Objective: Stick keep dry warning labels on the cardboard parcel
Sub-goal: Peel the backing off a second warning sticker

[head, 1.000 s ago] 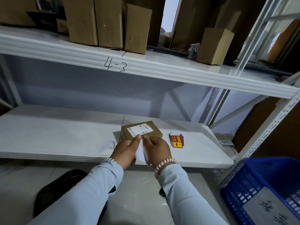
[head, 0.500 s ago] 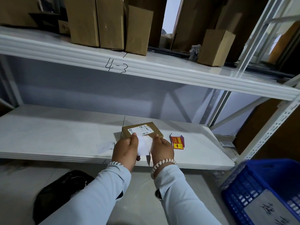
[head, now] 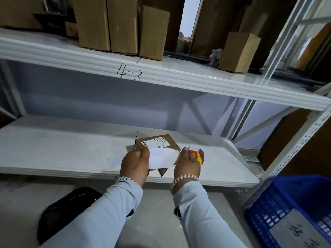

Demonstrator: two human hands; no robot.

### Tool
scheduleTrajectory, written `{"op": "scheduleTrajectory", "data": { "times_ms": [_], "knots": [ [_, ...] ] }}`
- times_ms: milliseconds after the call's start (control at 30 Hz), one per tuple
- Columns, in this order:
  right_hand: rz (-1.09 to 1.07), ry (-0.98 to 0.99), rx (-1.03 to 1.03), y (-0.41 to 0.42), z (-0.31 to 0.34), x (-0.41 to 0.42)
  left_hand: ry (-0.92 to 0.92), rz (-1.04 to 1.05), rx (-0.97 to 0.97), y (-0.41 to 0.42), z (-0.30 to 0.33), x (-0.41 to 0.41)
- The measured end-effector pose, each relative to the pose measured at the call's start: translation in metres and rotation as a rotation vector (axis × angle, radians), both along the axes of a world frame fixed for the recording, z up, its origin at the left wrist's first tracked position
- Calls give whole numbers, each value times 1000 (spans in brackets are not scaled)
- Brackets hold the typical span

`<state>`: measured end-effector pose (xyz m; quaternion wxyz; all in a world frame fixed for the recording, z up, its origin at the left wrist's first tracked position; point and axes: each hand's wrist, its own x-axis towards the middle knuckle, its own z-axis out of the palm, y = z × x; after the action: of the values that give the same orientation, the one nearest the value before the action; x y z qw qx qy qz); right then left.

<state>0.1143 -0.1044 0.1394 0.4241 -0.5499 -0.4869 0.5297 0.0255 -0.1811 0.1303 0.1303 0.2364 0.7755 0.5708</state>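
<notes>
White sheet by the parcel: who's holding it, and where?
Both: left hand pinches the white sheet's left edge, right hand its right edge.

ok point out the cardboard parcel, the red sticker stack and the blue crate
cardboard parcel [head: 170, 141], head view, bare brown top
red sticker stack [head: 197, 154], head view, top label
blue crate [head: 279, 210], head view, left mesh wall

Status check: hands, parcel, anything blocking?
Left hand and right hand pinch a white label sheet between them. Cardboard parcel on the lower shelf, no warning label visible. Red labels beside it. Nothing blocking.
</notes>
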Motion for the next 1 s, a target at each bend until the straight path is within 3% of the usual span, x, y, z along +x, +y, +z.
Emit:
{"op": "scheduleTrajectory", "data": {
  "times_ms": [400, 467, 533, 700, 800, 1000],
  "knots": [
    [-8, -49, 89, 5, 0, 3, -29, 18, 62, -1, 2, 3],
    [7, -5, 47, 6, 3, 3, -197, -34, 171, 1, -1, 4],
    [34, 61, 12, 7, 7, 4, -537, -165, 306, 4, -3, 5],
    [39, 158, -58, 4, 8, 4, -871, -421, 152, 3, -15, 6],
    [69, 120, -49, 3, 5, 4, -868, -570, 48, 0, -14, 13],
    [17, -47, 188, 3, -4, 1, -770, -334, 104, 6, -16, 24]
  ]
}}
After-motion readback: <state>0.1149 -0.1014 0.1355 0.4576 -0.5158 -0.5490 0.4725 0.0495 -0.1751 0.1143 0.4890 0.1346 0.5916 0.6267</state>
